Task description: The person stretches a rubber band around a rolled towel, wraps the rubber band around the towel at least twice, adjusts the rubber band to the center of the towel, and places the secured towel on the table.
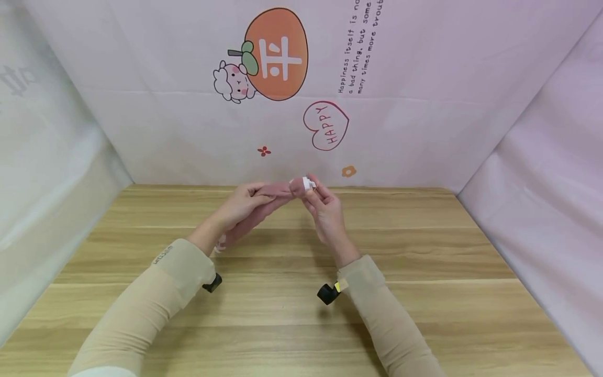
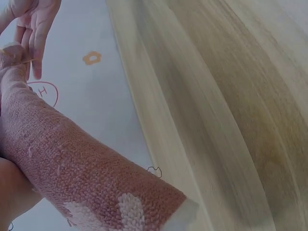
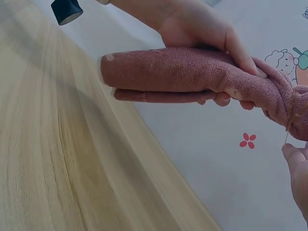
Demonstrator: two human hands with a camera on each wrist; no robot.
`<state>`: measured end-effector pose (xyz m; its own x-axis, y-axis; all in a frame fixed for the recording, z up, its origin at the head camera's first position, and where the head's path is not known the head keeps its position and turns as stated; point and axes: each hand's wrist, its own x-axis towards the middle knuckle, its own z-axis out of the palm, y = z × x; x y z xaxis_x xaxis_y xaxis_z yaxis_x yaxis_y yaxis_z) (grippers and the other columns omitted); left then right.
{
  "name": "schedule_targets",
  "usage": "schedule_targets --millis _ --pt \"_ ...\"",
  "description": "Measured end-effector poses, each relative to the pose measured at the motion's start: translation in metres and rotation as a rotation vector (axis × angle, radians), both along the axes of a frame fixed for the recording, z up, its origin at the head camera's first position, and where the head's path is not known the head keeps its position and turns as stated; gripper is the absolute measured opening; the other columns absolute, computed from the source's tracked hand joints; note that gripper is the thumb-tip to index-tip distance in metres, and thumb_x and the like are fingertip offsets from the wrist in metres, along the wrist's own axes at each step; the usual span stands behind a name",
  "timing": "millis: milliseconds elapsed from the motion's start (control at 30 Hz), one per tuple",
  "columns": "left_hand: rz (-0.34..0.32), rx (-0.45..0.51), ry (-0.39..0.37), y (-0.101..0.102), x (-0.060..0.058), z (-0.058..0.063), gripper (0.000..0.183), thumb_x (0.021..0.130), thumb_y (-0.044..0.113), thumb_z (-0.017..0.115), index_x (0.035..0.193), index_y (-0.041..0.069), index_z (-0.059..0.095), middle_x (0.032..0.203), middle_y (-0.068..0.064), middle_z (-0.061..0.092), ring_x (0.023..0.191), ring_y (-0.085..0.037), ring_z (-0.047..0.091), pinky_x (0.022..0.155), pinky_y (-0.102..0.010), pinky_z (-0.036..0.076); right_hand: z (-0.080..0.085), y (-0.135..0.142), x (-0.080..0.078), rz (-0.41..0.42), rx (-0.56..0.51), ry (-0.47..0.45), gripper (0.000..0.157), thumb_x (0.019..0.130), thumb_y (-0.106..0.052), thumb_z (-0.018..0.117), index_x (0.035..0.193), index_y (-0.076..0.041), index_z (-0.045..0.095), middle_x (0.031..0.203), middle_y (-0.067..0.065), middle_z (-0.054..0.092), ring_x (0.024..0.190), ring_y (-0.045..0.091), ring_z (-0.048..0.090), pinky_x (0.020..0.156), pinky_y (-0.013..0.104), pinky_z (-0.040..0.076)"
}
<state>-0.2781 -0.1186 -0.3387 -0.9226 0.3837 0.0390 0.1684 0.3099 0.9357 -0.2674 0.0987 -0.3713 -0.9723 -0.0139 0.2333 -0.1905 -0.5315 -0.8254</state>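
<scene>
Fingers of the left hand [image 1: 242, 204] curl round the rolled pink towel [image 3: 159, 72], up off the table [image 1: 278, 314] | right hand [image 1: 326, 213] holds a thin band [image 3: 290, 110] taut near its gathered end — pinched or hooked, I cannot tell | best grip the roll snugly — wrap evenly.

The head camera looks forward and down from above and behind the left hand [image 1: 241, 205] and right hand [image 1: 327, 215], farthest off. The left wrist camera [image 1: 213, 283] and right wrist camera [image 1: 328, 294] look tilted from close beside their own hands, both sharing the pink towel [image 1: 249, 222], bench [image 1: 273, 319] and backdrop [image 1: 405, 131].
</scene>
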Motion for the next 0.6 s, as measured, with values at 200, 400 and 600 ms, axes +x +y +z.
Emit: schedule_targets --millis 200,400,600 --pt "-0.041 -0.078 0.082 -0.004 -0.001 0.000 0.035 0.106 0.015 0.056 0.137 0.001 0.063 0.132 -0.016 0.064 0.115 -0.027 0.058 0.102 -0.041 0.045 -0.005 0.002 -0.001 0.008 0.049 -0.033 0.046 0.103 0.012 0.048 0.148 0.014 0.039 0.152 0.029 0.042 0.114 0.010 0.062 0.105 0.031 0.046" --pt "-0.082 -0.112 0.135 -0.005 -0.002 -0.001 0.031 0.104 0.007 0.057 0.133 -0.001 0.065 0.127 -0.016 0.066 0.114 -0.026 0.057 0.101 -0.040 0.044 -0.011 0.007 -0.003 0.044 0.139 -0.056 0.048 0.102 0.010 0.052 0.149 0.011 0.041 0.149 0.031 0.044 0.114 0.011 0.062 0.105 0.030 0.046" --pt "-0.121 -0.169 0.192 -0.007 -0.002 -0.003 0.032 0.102 0.005 0.058 0.133 0.001 0.065 0.128 -0.015 0.066 0.115 -0.026 0.058 0.102 -0.043 0.045 -0.016 0.012 -0.002 0.085 0.256 -0.073 0.048 0.103 0.006 0.054 0.150 0.009 0.042 0.153 0.022 0.042 0.111 0.008 0.058 0.109 0.036 0.042"
